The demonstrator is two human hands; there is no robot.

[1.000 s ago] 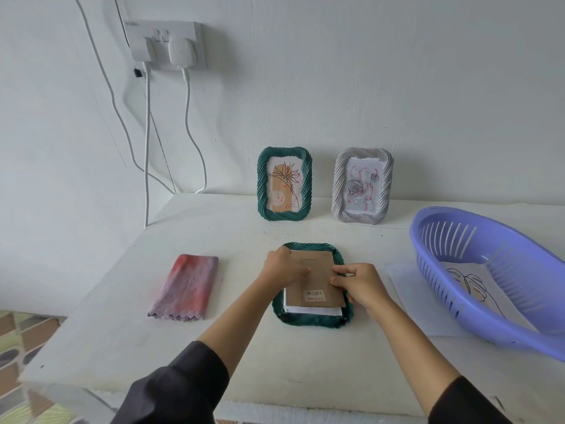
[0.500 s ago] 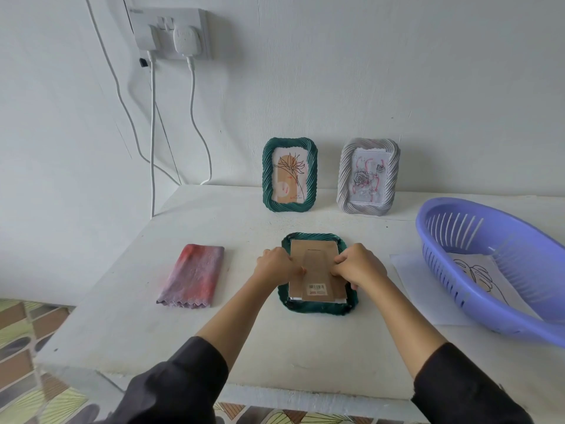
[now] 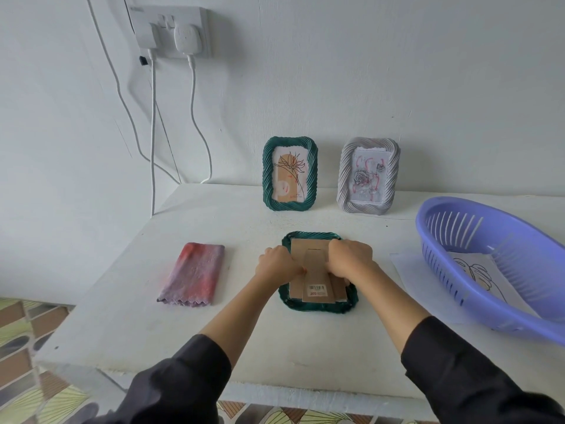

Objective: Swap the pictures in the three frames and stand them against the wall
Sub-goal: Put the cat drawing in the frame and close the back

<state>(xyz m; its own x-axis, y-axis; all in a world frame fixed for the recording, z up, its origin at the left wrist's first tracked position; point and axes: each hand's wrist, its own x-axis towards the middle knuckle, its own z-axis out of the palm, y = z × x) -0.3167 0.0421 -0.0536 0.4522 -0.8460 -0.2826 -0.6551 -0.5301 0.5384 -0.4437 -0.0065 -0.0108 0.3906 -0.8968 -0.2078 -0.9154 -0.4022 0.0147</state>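
A dark green frame (image 3: 318, 306) lies face down at the middle of the white table (image 3: 238, 341). Its brown cardboard backing (image 3: 316, 286) with a barcode sticker sits in the frame's recess. My left hand (image 3: 276, 264) presses the backing's left edge with curled fingers. My right hand (image 3: 348, 260) presses down on its right half. Against the wall stand a green frame (image 3: 289, 174) with an orange flower picture and a grey frame (image 3: 368, 175) with a rose picture.
A purple plastic basket (image 3: 495, 270) stands at the right, holding a line-drawing print (image 3: 477, 275), with a white sheet (image 3: 406, 270) under it. A folded pink-purple cloth (image 3: 194, 273) lies at the left. White cables (image 3: 192, 117) hang from a wall socket (image 3: 171, 30).
The cardboard backing, held tilted over the frame a second ago, now lies flat in it. Both hands moved up and closer together onto the backing.
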